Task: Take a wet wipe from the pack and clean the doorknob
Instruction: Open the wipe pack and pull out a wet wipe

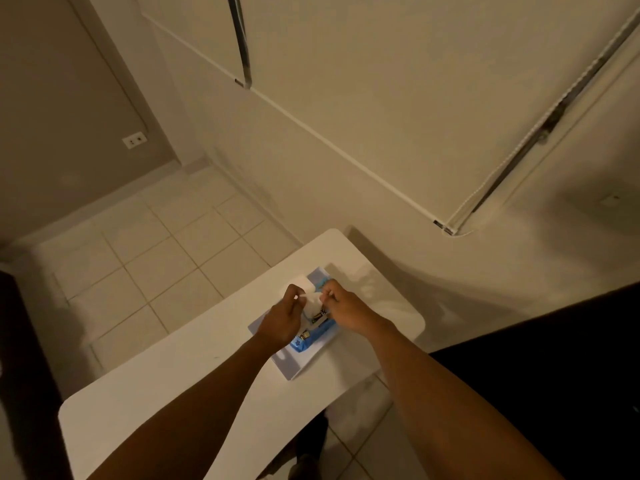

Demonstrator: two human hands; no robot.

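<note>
Now, starting at your left, your left hand [281, 318] sits over the near-left part of the blue wet wipe pack [313, 332], its fingers [293, 296] curled and pinched together on the left edge of a white wet wipe [311, 302]. That wipe stands up between your two hands, just above the middle of the pack, crumpled and pale (its lower end disappears behind your knuckles, so you cannot tell whether it is free of the opening). Your right hand [344, 308] pinches the wipe's right edge, fingertips [327, 293] closed on it, the wrist angled over the pack's right side.

The pack is blue with a light label strip along its top, and it lies in a shallow pale tray [294, 370] near the far right end of the white table [166, 382]. The tray's near corner lies close to the table's right-hand edge. Left of the table you have open tiled floor [156, 258]; beyond and to the right stand pale appliance doors [398, 98], and a dark counter [554, 358] crowds your right forearm.
</note>
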